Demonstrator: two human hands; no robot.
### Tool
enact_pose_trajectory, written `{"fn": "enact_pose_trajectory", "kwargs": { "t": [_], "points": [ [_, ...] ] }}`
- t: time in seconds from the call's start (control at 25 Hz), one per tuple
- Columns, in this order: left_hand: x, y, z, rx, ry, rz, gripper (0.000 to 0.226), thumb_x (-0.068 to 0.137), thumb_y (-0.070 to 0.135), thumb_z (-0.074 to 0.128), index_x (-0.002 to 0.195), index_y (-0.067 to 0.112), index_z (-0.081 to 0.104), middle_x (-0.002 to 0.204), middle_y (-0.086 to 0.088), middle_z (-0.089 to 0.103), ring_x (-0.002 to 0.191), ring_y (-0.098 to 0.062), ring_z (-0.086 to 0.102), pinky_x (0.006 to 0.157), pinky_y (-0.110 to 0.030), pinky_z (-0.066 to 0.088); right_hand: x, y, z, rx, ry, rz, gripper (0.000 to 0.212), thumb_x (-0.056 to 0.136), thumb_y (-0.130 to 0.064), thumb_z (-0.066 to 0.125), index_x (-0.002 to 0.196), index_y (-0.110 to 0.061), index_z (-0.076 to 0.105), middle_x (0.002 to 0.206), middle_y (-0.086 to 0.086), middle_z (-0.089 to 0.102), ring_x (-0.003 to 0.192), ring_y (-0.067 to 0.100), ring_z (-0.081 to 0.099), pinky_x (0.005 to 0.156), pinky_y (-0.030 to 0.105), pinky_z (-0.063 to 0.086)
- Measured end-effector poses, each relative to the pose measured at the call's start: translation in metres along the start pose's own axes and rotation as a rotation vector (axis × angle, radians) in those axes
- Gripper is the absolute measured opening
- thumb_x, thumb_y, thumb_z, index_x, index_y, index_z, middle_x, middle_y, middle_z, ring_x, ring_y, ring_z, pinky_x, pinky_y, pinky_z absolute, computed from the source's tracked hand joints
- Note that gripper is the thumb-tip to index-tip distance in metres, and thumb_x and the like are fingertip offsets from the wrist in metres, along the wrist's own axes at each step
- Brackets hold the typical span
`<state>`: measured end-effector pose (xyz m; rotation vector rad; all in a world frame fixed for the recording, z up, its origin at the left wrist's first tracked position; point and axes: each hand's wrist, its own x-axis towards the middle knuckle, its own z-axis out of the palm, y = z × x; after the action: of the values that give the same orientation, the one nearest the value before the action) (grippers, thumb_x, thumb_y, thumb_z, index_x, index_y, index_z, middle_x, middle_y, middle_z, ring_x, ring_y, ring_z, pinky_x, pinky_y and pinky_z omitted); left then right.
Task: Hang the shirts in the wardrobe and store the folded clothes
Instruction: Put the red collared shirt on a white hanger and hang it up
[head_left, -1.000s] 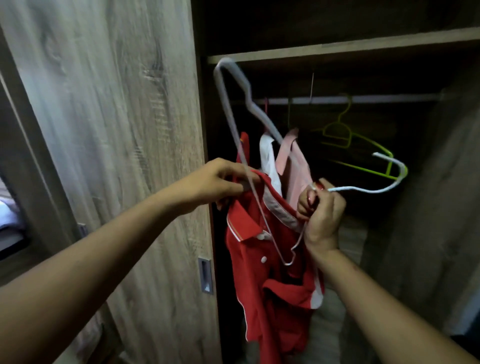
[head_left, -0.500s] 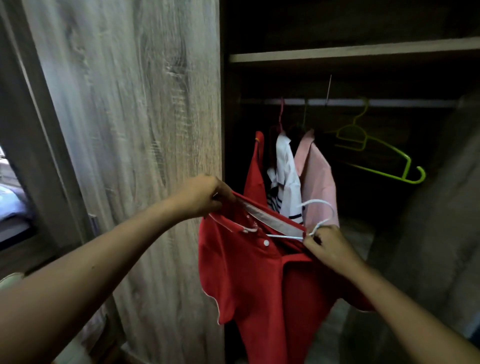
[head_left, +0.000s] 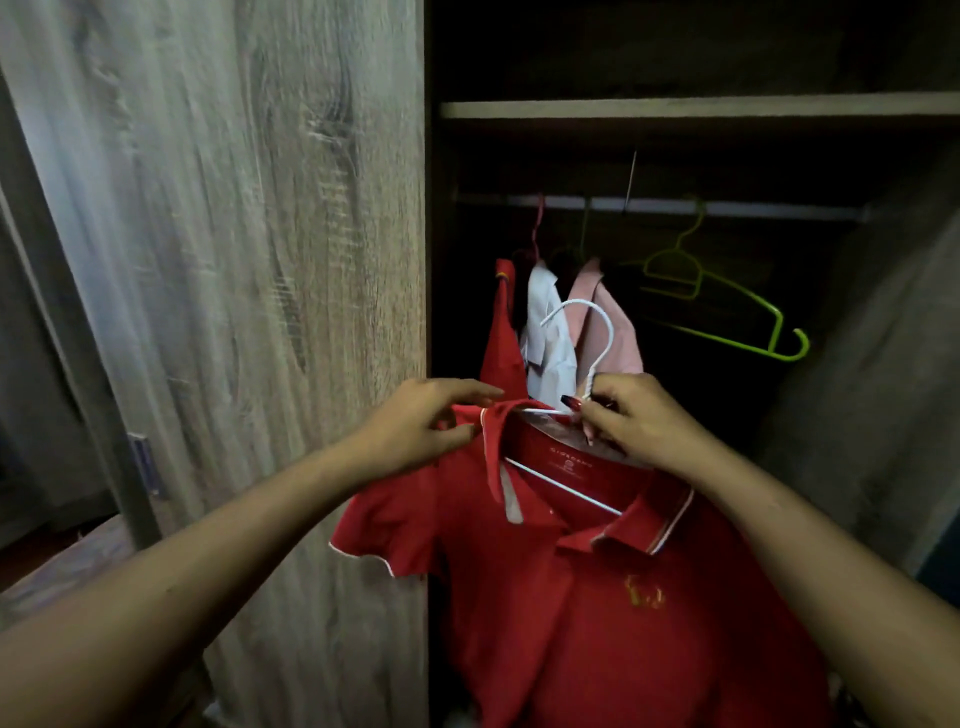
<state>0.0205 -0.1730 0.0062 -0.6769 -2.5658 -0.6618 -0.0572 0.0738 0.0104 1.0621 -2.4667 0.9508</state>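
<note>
A red polo shirt is being fitted onto a white hanger in front of the open wardrobe.

The shirt, held below the wardrobe rail, is judged soft, light and limp; its collar is pinched by the left hand, while the right hand is closed on the hanger's neck, judged the firmest place to be gripped. On the rail hang a red garment, a white shirt, a pink shirt and an empty green hanger. The wardrobe door, left of the rail, narrows the opening.
</note>
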Motion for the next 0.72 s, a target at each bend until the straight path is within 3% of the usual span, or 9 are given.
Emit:
{"fn": "enact_pose_trajectory", "kwargs": {
  "t": [0.12, 0.28, 0.36, 0.44, 0.56, 0.72],
  "points": [
    [0.003, -0.011, 0.002, 0.034, 0.067, 0.054, 0.036, 0.080, 0.019, 0.060, 0.115, 0.015, 0.065, 0.108, -0.001, 0.068, 0.089, 0.015, 0.051, 0.077, 0.003, 0.033, 0.001, -0.005, -0.016, 0.058, -0.052, 0.038, 0.026, 0.090, -0.008, 0.056, 0.065, -0.005, 0.061, 0.055, -0.002, 0.063, 0.049, 0.005, 0.054, 0.051, 0.017, 0.043],
    [0.029, -0.012, 0.015, 0.038, 0.093, 0.113, 0.034, 0.080, 0.022, 0.059, 0.111, 0.009, 0.067, 0.107, -0.006, 0.068, 0.096, -0.011, 0.062, 0.077, 0.004, 0.031, -0.003, -0.008, -0.055, 0.004, -0.049, 0.082, 0.031, 0.090, -0.012, 0.056, 0.060, -0.009, 0.062, 0.056, 0.006, 0.062, 0.052, 0.011, 0.053, 0.052, 0.025, 0.040],
    [0.046, -0.006, 0.024, 0.008, 0.094, 0.149, 0.035, 0.080, 0.021, 0.057, 0.112, 0.012, 0.068, 0.107, -0.005, 0.069, 0.096, -0.015, 0.064, 0.075, 0.002, 0.034, -0.012, -0.010, -0.076, -0.009, -0.032, 0.125, 0.030, 0.092, -0.017, 0.054, 0.067, -0.004, 0.065, 0.054, 0.002, 0.060, 0.051, 0.009, 0.050, 0.051, 0.026, 0.038],
    [0.064, 0.006, 0.035, -0.046, 0.084, 0.216, 0.035, 0.082, 0.019, 0.055, 0.114, 0.014, 0.067, 0.109, -0.003, 0.070, 0.100, -0.012, 0.063, 0.082, -0.008, 0.041, -0.027, -0.017, -0.099, -0.014, -0.007, 0.192, 0.028, 0.093, -0.015, 0.052, 0.072, -0.004, 0.066, 0.052, 0.001, 0.059, 0.048, 0.006, 0.048, 0.050, 0.023, 0.038],
    [0.101, 0.018, 0.056, -0.053, 0.107, 0.297, 0.037, 0.085, 0.015, 0.049, 0.120, 0.011, 0.063, 0.119, -0.005, 0.066, 0.111, -0.017, 0.059, 0.096, -0.027, 0.043, -0.051, -0.033, -0.130, -0.096, 0.007, 0.280, 0.034, 0.094, -0.016, 0.050, 0.063, -0.018, 0.064, 0.053, 0.004, 0.062, 0.046, 0.007, 0.048, 0.046, 0.020, 0.039],
    [0.164, 0.017, 0.094, 0.240, 0.087, 0.374, 0.042, 0.087, 0.011, 0.046, 0.127, 0.012, 0.056, 0.137, -0.013, 0.053, 0.128, -0.032, 0.047, 0.102, -0.045, 0.043, -0.064, -0.036, -0.159, -0.133, 0.051, 0.444, 0.035, 0.095, -0.020, 0.050, 0.061, -0.017, 0.060, 0.058, 0.011, 0.068, 0.042, 0.008, 0.048, 0.040, 0.020, 0.039]
  ]
}}
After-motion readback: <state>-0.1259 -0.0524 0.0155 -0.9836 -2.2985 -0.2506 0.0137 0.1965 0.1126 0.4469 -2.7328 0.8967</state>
